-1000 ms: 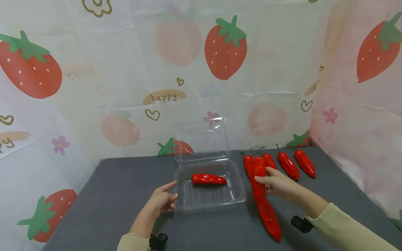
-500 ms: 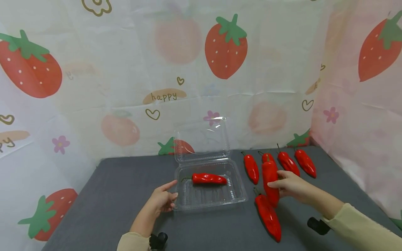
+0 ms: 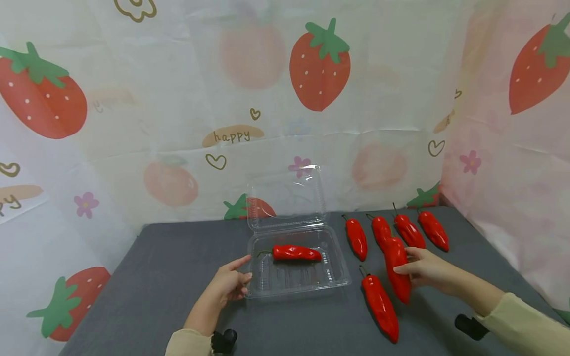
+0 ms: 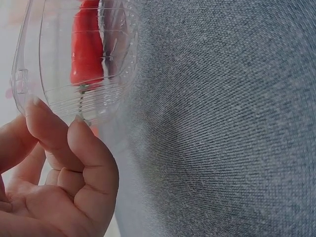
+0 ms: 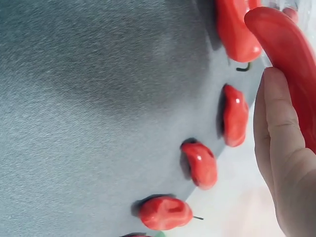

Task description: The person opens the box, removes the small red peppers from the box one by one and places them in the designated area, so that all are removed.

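My right hand (image 3: pixel 432 271) holds a glossy red chili pepper (image 3: pixel 396 264), fingers on one side and thumb on the other. In the right wrist view that pepper (image 5: pixel 284 37) slants past the fingers. At the left edge of a hinged clear plastic container (image 3: pixel 294 289), my left hand (image 3: pixel 229 283) grips the rim with curled fingers, also seen close up in the left wrist view. Inside the container one red chili pepper (image 3: pixel 296 253) lies sideways, its stem to the left. Another red chili pepper (image 3: pixel 380 307) rests on the table left of the held one.
Several more red chili peppers, such as the leftmost one (image 3: pixel 356 239) and the rightmost one (image 3: pixel 433 231), lie in a row at the back right. The raised lid (image 3: pixel 285 198) leans near the strawberry-print backdrop (image 3: pixel 178 89). Dark grey cloth (image 3: pixel 187 262) covers the table.
My right hand has moved right and toward me with the held chili pepper, uncovering the left back pepper and the upper end of the front one. The left hand stays at the container.
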The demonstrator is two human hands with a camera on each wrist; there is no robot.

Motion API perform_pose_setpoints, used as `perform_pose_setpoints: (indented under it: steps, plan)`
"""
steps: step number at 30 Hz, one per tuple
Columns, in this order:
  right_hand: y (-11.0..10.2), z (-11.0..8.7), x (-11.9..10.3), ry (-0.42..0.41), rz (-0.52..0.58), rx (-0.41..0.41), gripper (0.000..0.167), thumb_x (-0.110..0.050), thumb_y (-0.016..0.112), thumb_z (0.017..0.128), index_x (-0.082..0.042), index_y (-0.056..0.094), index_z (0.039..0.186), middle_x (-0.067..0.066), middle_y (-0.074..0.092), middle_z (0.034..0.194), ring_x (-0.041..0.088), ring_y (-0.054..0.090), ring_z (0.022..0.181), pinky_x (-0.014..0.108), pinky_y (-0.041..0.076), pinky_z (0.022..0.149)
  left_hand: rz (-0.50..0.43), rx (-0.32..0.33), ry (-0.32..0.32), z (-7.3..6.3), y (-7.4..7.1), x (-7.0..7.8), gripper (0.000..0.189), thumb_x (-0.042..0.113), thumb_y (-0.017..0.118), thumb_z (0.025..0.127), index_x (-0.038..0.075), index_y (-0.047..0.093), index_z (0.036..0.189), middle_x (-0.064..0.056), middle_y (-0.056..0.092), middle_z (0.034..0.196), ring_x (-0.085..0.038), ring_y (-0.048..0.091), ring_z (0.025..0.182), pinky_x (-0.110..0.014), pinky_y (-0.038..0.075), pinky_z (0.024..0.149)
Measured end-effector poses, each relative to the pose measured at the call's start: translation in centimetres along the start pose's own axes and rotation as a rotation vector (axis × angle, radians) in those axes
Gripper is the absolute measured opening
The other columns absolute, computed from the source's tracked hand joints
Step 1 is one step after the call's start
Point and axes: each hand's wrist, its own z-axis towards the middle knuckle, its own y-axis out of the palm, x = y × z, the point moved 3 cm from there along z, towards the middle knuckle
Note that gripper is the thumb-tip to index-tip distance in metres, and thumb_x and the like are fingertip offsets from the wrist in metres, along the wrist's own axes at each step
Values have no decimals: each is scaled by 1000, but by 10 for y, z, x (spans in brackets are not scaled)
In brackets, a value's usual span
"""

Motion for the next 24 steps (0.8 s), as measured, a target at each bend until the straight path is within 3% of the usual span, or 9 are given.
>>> perform_pose_setpoints:
  steps: [8, 20, 24]
  plan:
    - [-6, 0, 8, 15, -8, -23, 75, -14, 60, 95, 23, 13, 138, 28, 51, 122, 25, 60, 98, 47, 51, 87, -3, 3, 2, 0, 0, 0, 53, -6, 55, 91, 2, 47, 143, -2, 50, 64, -9, 46, 44, -24, 42, 46]
    - [-8, -2, 25, 84, -64, -33, 80, -15, 62, 94, 27, 10, 137, 28, 53, 120, 26, 61, 97, 48, 52, 84, -5, -4, 10, 0, 0, 0, 53, -6, 56, 91, 3, 47, 143, -2, 49, 63, -8, 46, 44, -24, 42, 46]
    - [-9, -3, 29, 106, -68, -35, 75, -16, 60, 95, 26, 14, 137, 23, 56, 116, 24, 60, 94, 47, 52, 84, 1, 0, 9, -1, 0, 0, 53, -5, 56, 91, 3, 47, 143, -2, 49, 64, -8, 46, 44, -24, 42, 47]
